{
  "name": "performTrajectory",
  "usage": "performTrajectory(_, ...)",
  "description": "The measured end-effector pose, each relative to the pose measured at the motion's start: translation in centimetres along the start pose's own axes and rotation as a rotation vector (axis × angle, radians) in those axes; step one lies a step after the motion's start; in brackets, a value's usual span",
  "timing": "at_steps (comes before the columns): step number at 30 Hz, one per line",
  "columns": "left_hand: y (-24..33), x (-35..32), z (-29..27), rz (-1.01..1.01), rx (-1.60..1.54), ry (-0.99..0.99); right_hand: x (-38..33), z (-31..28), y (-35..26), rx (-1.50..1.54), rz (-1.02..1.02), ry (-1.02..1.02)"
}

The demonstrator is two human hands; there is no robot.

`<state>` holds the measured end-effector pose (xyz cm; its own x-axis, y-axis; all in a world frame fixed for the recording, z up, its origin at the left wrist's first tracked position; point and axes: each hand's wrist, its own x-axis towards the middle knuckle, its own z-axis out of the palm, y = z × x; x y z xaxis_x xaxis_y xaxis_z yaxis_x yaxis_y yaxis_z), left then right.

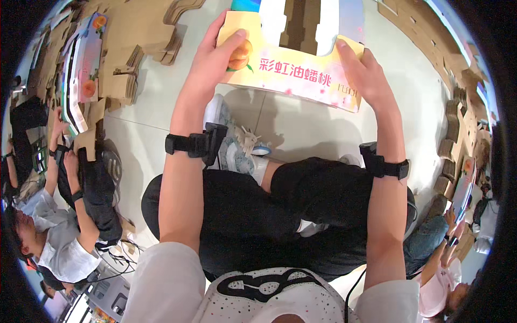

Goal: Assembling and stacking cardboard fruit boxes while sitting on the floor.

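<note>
A printed cardboard box blank (pixel 293 67), yellow and pink with a peach picture, is held out in front of me above the pale tiled floor. My left hand (pixel 215 54) grips its left end, thumb pressed on the peach picture. My right hand (pixel 366 72) grips its right end, fingers over the top edge. Both wrists carry black strapped bands. My crossed legs in black trousers and a light sneaker (pixel 237 145) lie below the box.
Stacks of flat brown cardboard (pixel 134 32) lie at the upper left, with more cardboard (pixel 458 97) along the right. A person sitting at the left (pixel 70 215) handles a printed box. Another person at the lower right (pixel 447 258) holds one too.
</note>
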<state>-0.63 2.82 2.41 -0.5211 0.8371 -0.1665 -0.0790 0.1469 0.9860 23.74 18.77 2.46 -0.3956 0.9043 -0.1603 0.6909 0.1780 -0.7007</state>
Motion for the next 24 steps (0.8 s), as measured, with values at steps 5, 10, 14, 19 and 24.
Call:
performTrajectory(5, -0.3, 0.2, 0.6, 0.030, 0.041, 0.036, 0.9, 0.0, 0.9, 0.018, 0.001, -0.028)
performTrajectory(10, -0.1, 0.1, 0.9, 0.054, 0.039, 0.054, 0.7, -0.3, 0.3, 0.027, -0.035, -0.056)
performTrajectory(14, -0.7, 0.8, 0.5, 0.058, 0.069, 0.085, 0.5, -0.1, -0.5, -0.041, -0.111, 0.023)
performTrajectory(19, -0.5, 0.5, 0.6, 0.069, 0.089, 0.104, 0.7, -0.3, -0.1, -0.058, -0.133, 0.041)
performTrajectory(24, 1.5, 0.0, 0.7, 0.090, 0.077, 0.088, 1.0, -2.4, -1.1, -0.069, 0.007, -0.016)
